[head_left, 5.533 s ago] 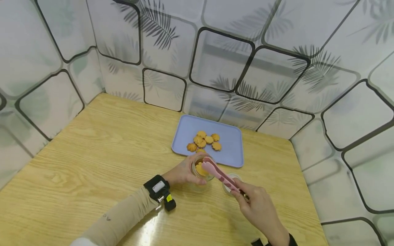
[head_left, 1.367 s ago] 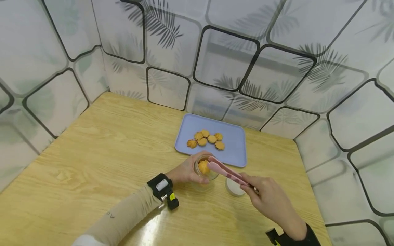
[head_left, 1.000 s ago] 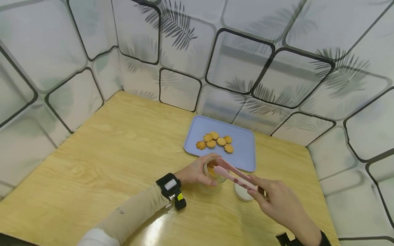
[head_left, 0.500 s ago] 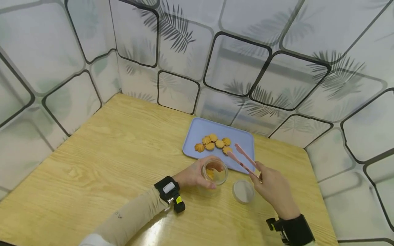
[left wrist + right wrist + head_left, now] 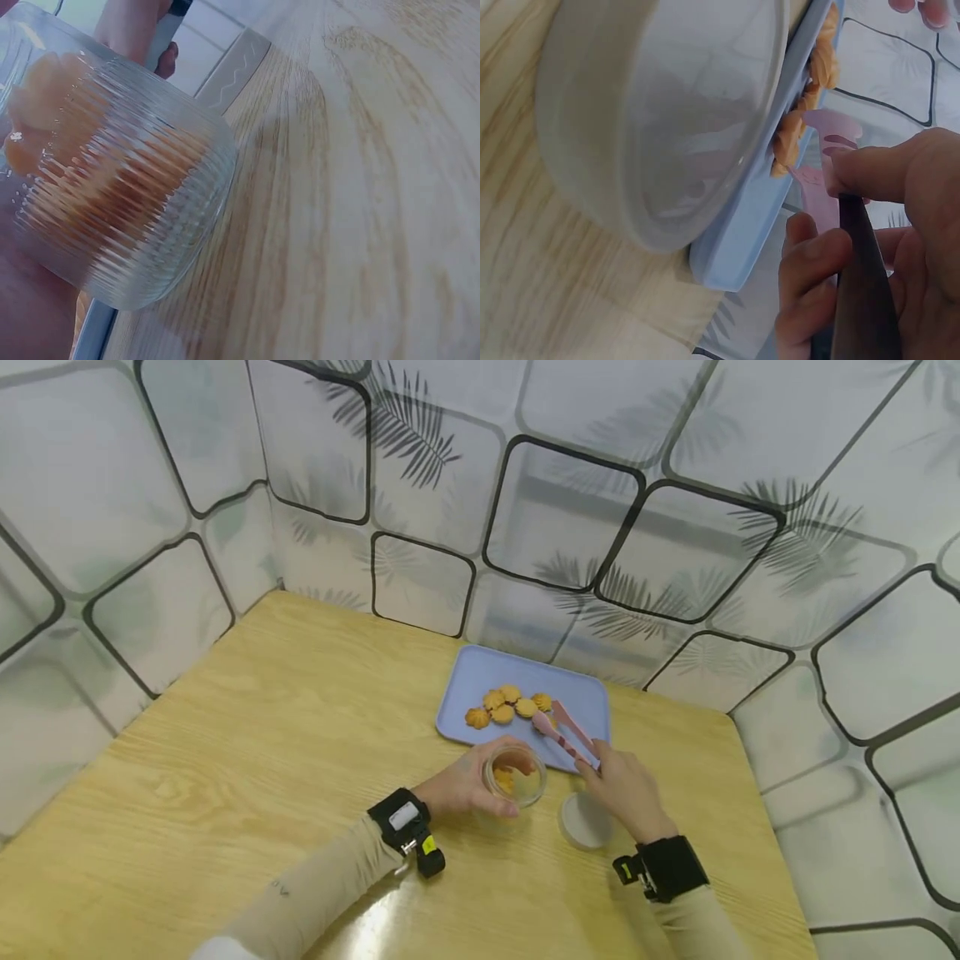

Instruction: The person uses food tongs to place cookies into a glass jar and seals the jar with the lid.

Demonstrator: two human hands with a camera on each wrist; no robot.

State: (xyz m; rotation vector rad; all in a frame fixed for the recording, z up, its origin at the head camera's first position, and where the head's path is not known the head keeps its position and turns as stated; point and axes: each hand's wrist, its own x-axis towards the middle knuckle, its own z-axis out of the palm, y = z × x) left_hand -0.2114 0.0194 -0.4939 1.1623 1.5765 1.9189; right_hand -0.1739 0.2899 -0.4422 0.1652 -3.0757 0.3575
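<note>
My left hand (image 5: 472, 783) grips a clear ribbed glass jar (image 5: 150, 187), tilted, its mouth facing up toward the head camera. Inside it lie golden cookies (image 5: 504, 779). With my right hand (image 5: 624, 789) I hold pink tongs (image 5: 562, 742) with a dark handle (image 5: 864, 292). The tongs' parted tips reach over the blue tray (image 5: 588, 697), at either side of the nearest right-hand cookie (image 5: 785, 142). Whether they press on it I cannot tell. Several more cookies (image 5: 501, 714) lie grouped on the tray to the left of the tips.
A round whitish lid (image 5: 587, 821) lies on the wooden table (image 5: 322, 693), right of the jar and below my right hand. Behind the tray stands a patterned curtain wall (image 5: 420, 581). More of this curtain closes off both sides.
My right hand has drawn the tongs out of the jar mouth and moved them up to the tray, around a cookie. A cookie carried in the tongs earlier is now inside the jar.
</note>
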